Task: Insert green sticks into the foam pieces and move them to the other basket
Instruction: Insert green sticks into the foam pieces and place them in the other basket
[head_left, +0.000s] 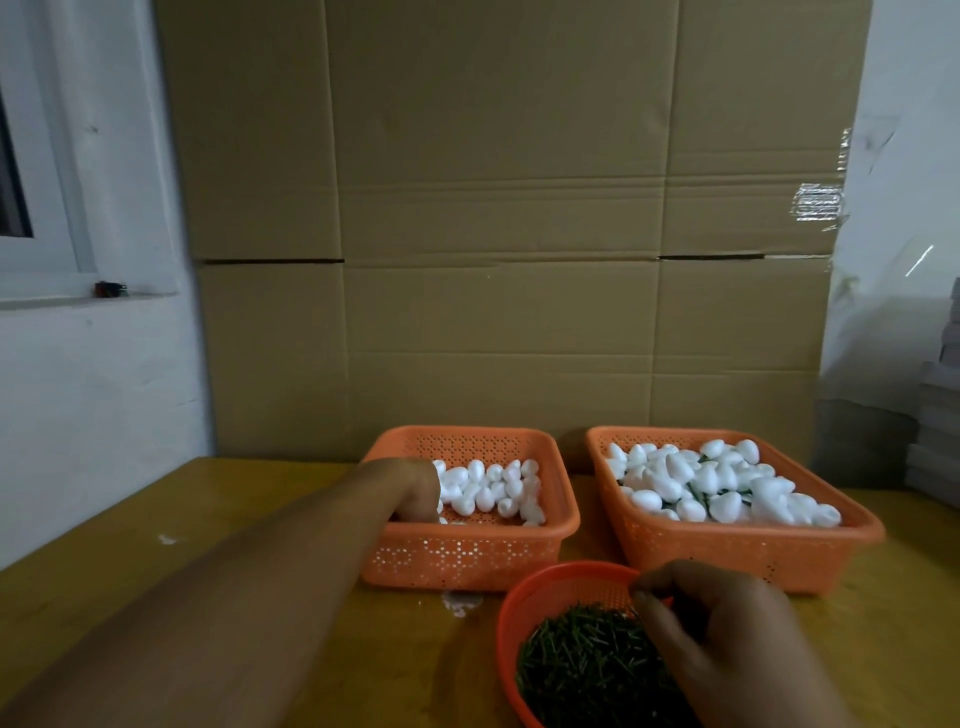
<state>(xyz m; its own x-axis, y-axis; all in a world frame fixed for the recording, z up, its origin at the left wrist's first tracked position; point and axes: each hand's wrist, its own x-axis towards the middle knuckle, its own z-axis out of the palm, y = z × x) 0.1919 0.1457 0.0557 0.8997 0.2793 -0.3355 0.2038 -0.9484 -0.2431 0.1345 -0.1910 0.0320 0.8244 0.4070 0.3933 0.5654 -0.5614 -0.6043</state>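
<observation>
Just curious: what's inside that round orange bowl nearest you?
The round bowl holds a heap of green sticks. The right hand reaches in, covering the bowl's right side.

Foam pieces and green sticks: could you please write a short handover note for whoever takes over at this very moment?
Left hand: reaching into the left basket, fingers down among the plain foam pieces; grip hidden.
Right hand: over the round basket of green sticks, fingertips curled as if pinching one; not clear.
Done: the right basket holds a heap of stuck foam pieces, with green sticks showing between them.
Left: the left basket's plain pieces need sticks, then moving to the right basket.
</observation>
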